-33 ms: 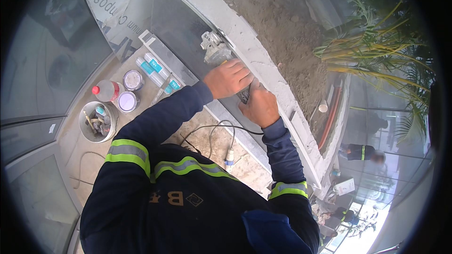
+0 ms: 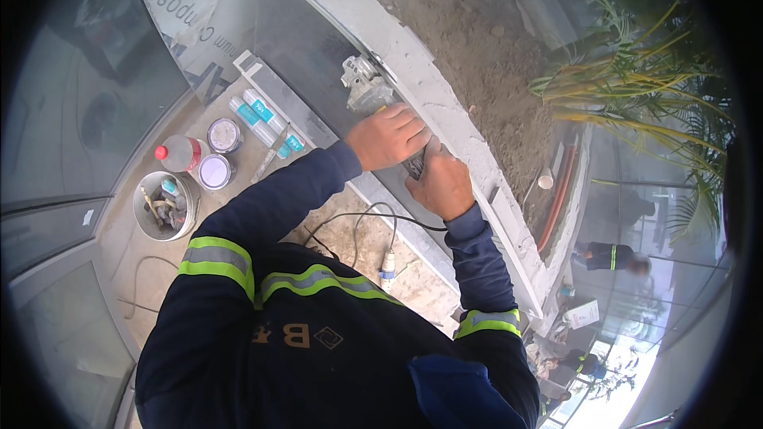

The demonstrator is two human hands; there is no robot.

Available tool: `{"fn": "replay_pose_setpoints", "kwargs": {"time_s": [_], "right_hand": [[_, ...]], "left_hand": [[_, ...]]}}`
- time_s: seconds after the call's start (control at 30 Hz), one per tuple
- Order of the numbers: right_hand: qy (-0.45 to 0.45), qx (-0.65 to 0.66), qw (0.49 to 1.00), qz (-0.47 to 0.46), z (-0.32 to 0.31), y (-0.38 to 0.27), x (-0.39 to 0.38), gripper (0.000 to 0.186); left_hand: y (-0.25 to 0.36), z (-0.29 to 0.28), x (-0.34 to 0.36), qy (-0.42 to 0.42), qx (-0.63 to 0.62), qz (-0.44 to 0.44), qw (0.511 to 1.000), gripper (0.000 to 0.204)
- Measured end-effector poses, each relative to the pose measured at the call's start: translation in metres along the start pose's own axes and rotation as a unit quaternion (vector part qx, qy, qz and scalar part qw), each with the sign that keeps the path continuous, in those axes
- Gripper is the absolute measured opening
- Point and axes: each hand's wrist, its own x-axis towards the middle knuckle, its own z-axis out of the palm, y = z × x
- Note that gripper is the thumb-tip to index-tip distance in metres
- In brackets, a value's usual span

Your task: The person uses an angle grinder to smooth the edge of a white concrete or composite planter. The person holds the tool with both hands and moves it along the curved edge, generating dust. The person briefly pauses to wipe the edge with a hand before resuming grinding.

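A power tool [image 2: 366, 83], resembling an angle grinder, has its pale, dusty metal head at the edge of a long dark grey panel [image 2: 298, 32], beside the white curb [image 2: 441, 107]. My left hand [image 2: 389, 135] is closed over the tool's body just behind that head. Lower and to its right, my right hand [image 2: 441, 183] grips the rear of the tool, whose underside is hidden by my fingers. A black cable runs from under my right hand to a blue-and-white plug [image 2: 388, 268] on the dusty floor.
Left are cartridges [image 2: 253, 119], two tins [image 2: 224, 137], a red-capped bottle [image 2: 181, 155] and a bucket [image 2: 163, 218] of debris. A soil bed [image 2: 477, 40] with red pipe [image 2: 556, 199] and palm [image 2: 620, 87] lies right. Co-workers [image 2: 612, 258] appear lower right; glass panels [image 2: 79, 87] stand left.
My hands and the tool sit almost exactly as before, with only a very slight shift downward of my right hand.
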Motion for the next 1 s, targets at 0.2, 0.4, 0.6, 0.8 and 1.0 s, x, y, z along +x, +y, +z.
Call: {"fn": "replay_pose_setpoints", "kwargs": {"time_s": [0.2,0.4,0.6,0.8,1.0], "right_hand": [[0.039,0.001,0.999,-0.027,0.003,0.009,-0.005,0.071],[0.042,0.005,0.999,-0.031,0.014,0.007,0.019,0.069],[0.034,0.011,0.999,-0.039,0.022,0.001,0.058,0.058],[0.043,0.024,0.999,-0.022,0.011,0.003,0.026,0.061],[0.015,0.019,1.000,0.019,0.000,0.013,-0.022,0.053]], "left_hand": [[0.007,0.007,0.002,0.000,0.011,0.008,1.000,0.025],[-0.017,0.010,-0.003,-0.003,0.026,0.008,1.000,0.023],[-0.049,0.010,-0.009,-0.001,0.019,-0.009,1.000,0.023],[-0.024,0.003,0.001,-0.002,0.023,0.006,1.000,0.024],[0.021,0.007,0.010,-0.008,0.002,0.021,1.000,0.026]]}}
